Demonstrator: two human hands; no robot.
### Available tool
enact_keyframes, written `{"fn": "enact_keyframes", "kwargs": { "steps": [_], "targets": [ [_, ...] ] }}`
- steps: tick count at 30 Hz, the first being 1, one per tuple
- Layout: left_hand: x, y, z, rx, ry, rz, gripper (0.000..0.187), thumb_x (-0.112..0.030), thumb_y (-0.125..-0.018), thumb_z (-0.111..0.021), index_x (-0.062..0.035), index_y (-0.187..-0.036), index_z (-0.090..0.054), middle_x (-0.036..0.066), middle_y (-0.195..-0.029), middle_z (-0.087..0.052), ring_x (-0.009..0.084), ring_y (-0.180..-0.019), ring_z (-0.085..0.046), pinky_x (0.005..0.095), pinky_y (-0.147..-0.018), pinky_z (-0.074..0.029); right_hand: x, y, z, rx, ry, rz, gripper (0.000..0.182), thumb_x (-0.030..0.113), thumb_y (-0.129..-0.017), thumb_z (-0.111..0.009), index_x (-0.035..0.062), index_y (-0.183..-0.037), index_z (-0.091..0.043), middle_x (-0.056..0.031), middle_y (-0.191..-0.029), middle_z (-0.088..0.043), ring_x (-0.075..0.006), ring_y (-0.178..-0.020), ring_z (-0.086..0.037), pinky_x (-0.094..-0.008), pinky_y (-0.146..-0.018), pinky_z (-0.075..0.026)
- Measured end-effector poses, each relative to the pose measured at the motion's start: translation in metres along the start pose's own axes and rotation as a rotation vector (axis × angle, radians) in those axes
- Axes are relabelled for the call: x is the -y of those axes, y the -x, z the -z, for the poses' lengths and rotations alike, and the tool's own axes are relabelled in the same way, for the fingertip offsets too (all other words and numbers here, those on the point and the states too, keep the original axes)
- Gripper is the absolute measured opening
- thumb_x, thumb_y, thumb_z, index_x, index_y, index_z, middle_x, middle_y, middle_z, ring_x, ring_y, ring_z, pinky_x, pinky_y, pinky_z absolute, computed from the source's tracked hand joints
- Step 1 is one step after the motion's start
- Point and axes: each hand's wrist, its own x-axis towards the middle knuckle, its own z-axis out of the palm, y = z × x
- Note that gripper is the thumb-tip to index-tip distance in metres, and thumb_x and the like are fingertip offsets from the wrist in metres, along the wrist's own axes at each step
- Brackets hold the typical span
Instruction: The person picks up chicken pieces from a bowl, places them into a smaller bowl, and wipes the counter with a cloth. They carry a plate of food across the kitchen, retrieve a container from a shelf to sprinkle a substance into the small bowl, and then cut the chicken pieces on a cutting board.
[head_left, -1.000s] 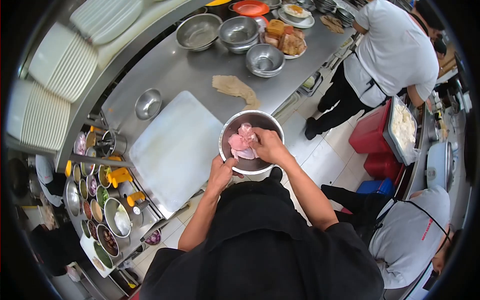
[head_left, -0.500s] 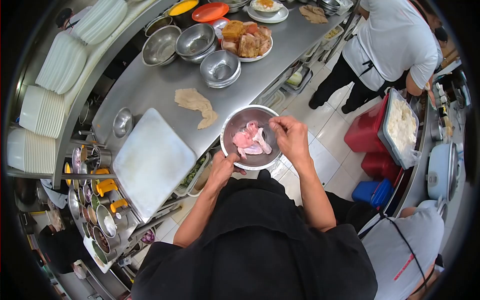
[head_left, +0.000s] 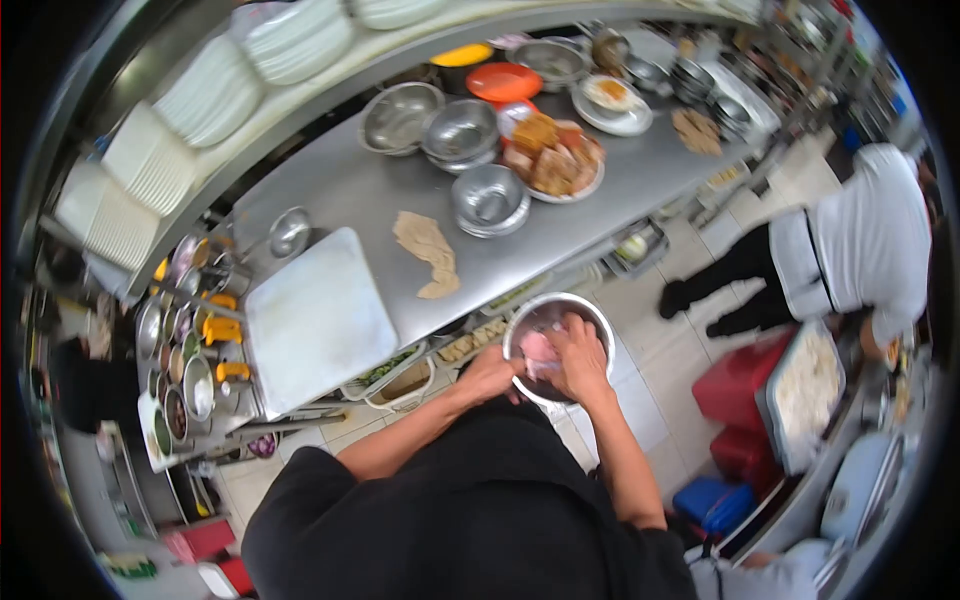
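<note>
A metal bowl (head_left: 604, 327) is held in front of my body, beyond the steel counter's front edge. My left hand (head_left: 488, 376) grips the bowl's left rim. Raw pink meat (head_left: 541, 354) lies inside the bowl. My right hand (head_left: 577, 358) reaches down into the bowl against the meat; its fingertips are partly hidden and blurred, so I cannot make out a firm hold.
The steel counter (head_left: 335, 190) bears a white cutting board (head_left: 320, 310), a tan cloth (head_left: 428, 255), stacked metal bowls (head_left: 490, 200) and a plate of cooked-looking food (head_left: 555, 160). One person (head_left: 850, 240) stands at right near red containers (head_left: 735, 385). Another person's light clothing shows at bottom right.
My right hand has gone from the bowl's right rim down into it, onto the meat. The view has shifted, with the counter and bowl now appearing further right and the bowl lower.
</note>
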Motion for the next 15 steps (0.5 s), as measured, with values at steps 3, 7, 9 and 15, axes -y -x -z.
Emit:
{"fn": "enact_keyframes", "kwargs": {
  "steps": [3,7,9,15],
  "targets": [
    [0.008,-0.008,-0.009,0.07,-0.031,0.042,0.026,-0.014,-0.08,-0.051,0.0071,-0.09,-0.062,0.015,-0.075,-0.065,0.0212,-0.058,-0.065,0.0307,-0.048,-0.054,-0.01,0.006,-0.01,0.036,-0.023,-0.045,0.042,0.01,-0.055,-0.075,0.005,-0.095,-0.066,-0.0167,-0.118,-0.048,-0.0373,-0.106,-0.046,-0.0441,-0.085,-0.044],
    [0.002,0.005,-0.012,0.04,-0.032,0.079,0.026,-0.015,-0.08,-0.051,0.0075,-0.084,-0.062,0.016,-0.072,-0.064,0.0217,-0.056,-0.066,0.0304,-0.045,-0.054,-0.017,0.02,-0.028,0.05,-0.077,-0.049,0.034,0.008,-0.055,-0.074,0.0,-0.087,-0.066,-0.0174,-0.115,-0.05,-0.0373,-0.104,-0.046,-0.042,-0.089,-0.041],
    [0.018,0.004,-0.011,0.045,-0.004,0.12,0.024,-0.014,-0.079,-0.052,0.0081,-0.083,-0.061,0.016,-0.071,-0.063,0.0215,-0.056,-0.066,0.0305,-0.045,-0.053,-0.009,0.022,-0.024,0.099,-0.095,-0.04,0.033,0.009,-0.055,-0.075,-0.0007,-0.086,-0.067,-0.0175,-0.115,-0.05,-0.0369,-0.104,-0.046,-0.0414,-0.09,-0.041],
    [0.049,0.031,0.01,0.032,-0.024,0.157,0.024,-0.017,-0.081,-0.048,0.0033,-0.086,-0.06,0.013,-0.071,-0.064,0.0179,-0.058,-0.063,0.0283,-0.048,-0.053,0.013,0.034,-0.036,0.303,-0.21,-0.047,0.034,0.009,-0.068,-0.073,-0.0026,-0.099,-0.064,-0.0163,-0.121,-0.05,-0.0357,-0.108,-0.046,-0.0401,-0.094,-0.04]
  ]
}}
